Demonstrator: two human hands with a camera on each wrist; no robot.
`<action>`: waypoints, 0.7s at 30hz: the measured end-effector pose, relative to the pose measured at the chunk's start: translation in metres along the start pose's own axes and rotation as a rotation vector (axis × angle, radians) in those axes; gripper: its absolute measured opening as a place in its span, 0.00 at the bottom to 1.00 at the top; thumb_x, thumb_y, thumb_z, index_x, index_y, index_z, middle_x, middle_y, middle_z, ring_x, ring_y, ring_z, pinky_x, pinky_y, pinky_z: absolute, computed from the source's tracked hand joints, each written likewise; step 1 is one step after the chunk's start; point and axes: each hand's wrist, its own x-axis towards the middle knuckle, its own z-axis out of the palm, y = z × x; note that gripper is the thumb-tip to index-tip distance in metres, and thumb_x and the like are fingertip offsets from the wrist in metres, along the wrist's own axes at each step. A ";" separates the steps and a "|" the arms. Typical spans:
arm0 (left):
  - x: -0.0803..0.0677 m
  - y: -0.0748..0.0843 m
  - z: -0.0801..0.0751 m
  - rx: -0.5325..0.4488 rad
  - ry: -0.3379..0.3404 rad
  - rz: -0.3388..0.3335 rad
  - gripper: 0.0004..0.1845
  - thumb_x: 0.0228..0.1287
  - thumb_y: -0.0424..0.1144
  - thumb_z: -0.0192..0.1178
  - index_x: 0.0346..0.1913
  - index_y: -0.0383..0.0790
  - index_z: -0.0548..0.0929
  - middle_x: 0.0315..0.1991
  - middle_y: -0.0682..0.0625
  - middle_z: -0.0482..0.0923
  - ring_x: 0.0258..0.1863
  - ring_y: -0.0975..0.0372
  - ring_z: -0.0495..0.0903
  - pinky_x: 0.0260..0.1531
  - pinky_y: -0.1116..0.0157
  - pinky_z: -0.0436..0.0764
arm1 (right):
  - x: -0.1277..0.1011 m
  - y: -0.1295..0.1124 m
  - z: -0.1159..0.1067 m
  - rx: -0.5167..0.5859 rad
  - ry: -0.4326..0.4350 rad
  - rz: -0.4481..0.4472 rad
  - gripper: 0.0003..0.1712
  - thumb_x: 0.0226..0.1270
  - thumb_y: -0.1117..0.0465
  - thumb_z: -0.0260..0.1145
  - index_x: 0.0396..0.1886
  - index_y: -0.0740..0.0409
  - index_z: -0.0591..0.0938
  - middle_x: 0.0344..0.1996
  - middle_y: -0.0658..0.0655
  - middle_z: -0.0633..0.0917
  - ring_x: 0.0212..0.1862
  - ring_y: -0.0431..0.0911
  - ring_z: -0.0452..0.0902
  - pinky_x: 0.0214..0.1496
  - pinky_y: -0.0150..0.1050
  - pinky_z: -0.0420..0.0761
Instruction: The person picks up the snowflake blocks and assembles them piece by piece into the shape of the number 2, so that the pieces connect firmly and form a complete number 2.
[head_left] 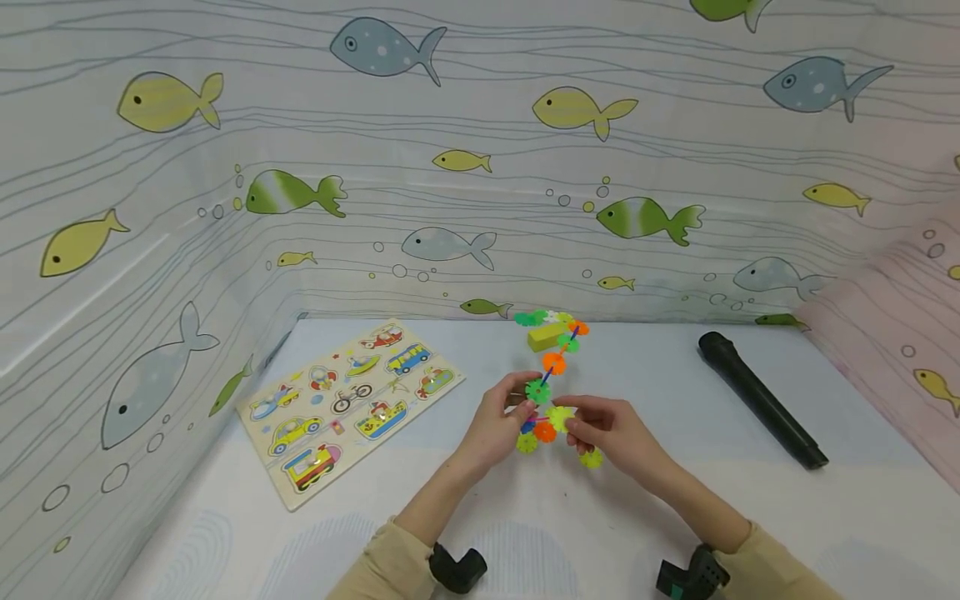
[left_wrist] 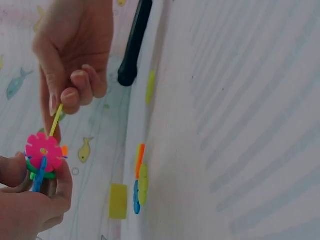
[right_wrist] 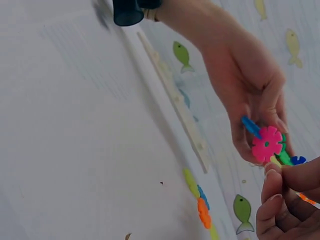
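head view: both hands are meeting over the white surface (head_left: 675, 400), the left hand (head_left: 491, 429) and the right hand (head_left: 611, 433) pinching a cluster of snowflake discs (head_left: 543, 417) between their fingertips, a blue stick running up from it. behind it one second disc pile (head_left: 551, 327) is lying around one yellow block (head_left: 546, 336). one vehicle puzzle board (head_left: 348, 400) is lying to the left, one black cylinder (head_left: 761, 400) to the right.

left wrist view: the left hand (left_wrist: 30, 205) is curling round the pink disc (left_wrist: 44, 151), while the right hand (left_wrist: 75, 60) is pinching a yellow stick (left_wrist: 56, 120) just above it.

right wrist view: the left hand (right_wrist: 250, 95) is gripping the pink disc (right_wrist: 266, 144); the right hand (right_wrist: 290, 205) is closing its fingers just beside it.
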 end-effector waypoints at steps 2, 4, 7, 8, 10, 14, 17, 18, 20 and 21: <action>0.000 -0.001 0.000 -0.004 -0.003 0.006 0.21 0.75 0.28 0.49 0.67 0.39 0.73 0.52 0.41 0.76 0.55 0.43 0.77 0.57 0.60 0.81 | 0.000 0.001 0.000 0.007 -0.011 -0.011 0.21 0.73 0.60 0.63 0.62 0.60 0.79 0.30 0.62 0.83 0.29 0.46 0.78 0.33 0.37 0.84; 0.001 -0.001 0.000 -0.003 0.000 0.005 0.21 0.75 0.28 0.49 0.67 0.40 0.73 0.52 0.41 0.76 0.55 0.43 0.77 0.57 0.60 0.80 | 0.000 0.001 0.001 0.009 -0.012 -0.018 0.19 0.73 0.61 0.63 0.61 0.59 0.79 0.30 0.61 0.83 0.29 0.46 0.78 0.33 0.37 0.83; 0.000 0.000 0.001 0.003 0.000 0.004 0.20 0.75 0.28 0.49 0.67 0.39 0.74 0.52 0.42 0.77 0.54 0.48 0.77 0.57 0.60 0.80 | 0.000 0.001 0.000 0.008 -0.011 -0.027 0.18 0.73 0.63 0.62 0.60 0.59 0.80 0.29 0.60 0.82 0.29 0.46 0.78 0.32 0.36 0.82; 0.000 0.000 0.001 0.001 -0.001 0.005 0.20 0.75 0.28 0.49 0.66 0.39 0.74 0.52 0.42 0.77 0.54 0.49 0.78 0.58 0.60 0.80 | -0.001 0.000 0.000 0.006 -0.012 -0.030 0.18 0.73 0.63 0.62 0.60 0.60 0.80 0.29 0.61 0.82 0.29 0.46 0.77 0.31 0.36 0.82; -0.001 0.001 0.002 -0.006 -0.005 0.002 0.20 0.75 0.28 0.49 0.66 0.39 0.74 0.52 0.42 0.77 0.54 0.52 0.77 0.58 0.59 0.80 | -0.001 -0.001 0.000 0.004 -0.017 -0.040 0.18 0.73 0.64 0.61 0.60 0.62 0.80 0.28 0.62 0.82 0.29 0.45 0.77 0.31 0.36 0.81; -0.001 0.002 0.002 0.000 -0.001 -0.003 0.20 0.75 0.28 0.50 0.66 0.40 0.74 0.52 0.42 0.77 0.54 0.53 0.77 0.59 0.57 0.79 | -0.001 -0.001 0.000 0.009 -0.030 -0.050 0.18 0.74 0.64 0.61 0.60 0.63 0.80 0.29 0.65 0.81 0.29 0.45 0.76 0.31 0.36 0.81; -0.001 0.002 0.002 0.009 -0.002 -0.005 0.20 0.75 0.28 0.49 0.66 0.40 0.74 0.52 0.42 0.77 0.54 0.54 0.77 0.59 0.58 0.80 | -0.001 -0.001 0.000 0.010 -0.039 -0.052 0.18 0.74 0.64 0.60 0.61 0.63 0.80 0.29 0.66 0.82 0.29 0.45 0.77 0.31 0.36 0.81; -0.001 0.002 0.002 0.008 -0.003 -0.005 0.20 0.75 0.28 0.49 0.66 0.40 0.74 0.52 0.42 0.77 0.54 0.53 0.77 0.58 0.58 0.80 | -0.002 -0.001 0.000 0.009 -0.041 -0.053 0.18 0.74 0.64 0.60 0.61 0.63 0.80 0.29 0.65 0.81 0.29 0.45 0.77 0.31 0.36 0.81; -0.001 0.001 0.003 0.000 -0.010 -0.002 0.20 0.75 0.27 0.49 0.66 0.39 0.74 0.52 0.41 0.77 0.54 0.53 0.77 0.58 0.59 0.80 | -0.002 -0.001 0.000 0.003 -0.049 -0.058 0.19 0.74 0.63 0.61 0.61 0.64 0.79 0.29 0.64 0.81 0.29 0.44 0.76 0.31 0.35 0.81; -0.001 0.000 0.003 -0.005 -0.012 0.001 0.20 0.75 0.27 0.49 0.66 0.39 0.74 0.53 0.41 0.77 0.54 0.52 0.77 0.58 0.59 0.80 | -0.002 -0.001 0.000 0.003 -0.051 -0.059 0.19 0.74 0.63 0.61 0.61 0.64 0.79 0.29 0.63 0.81 0.29 0.44 0.76 0.31 0.35 0.80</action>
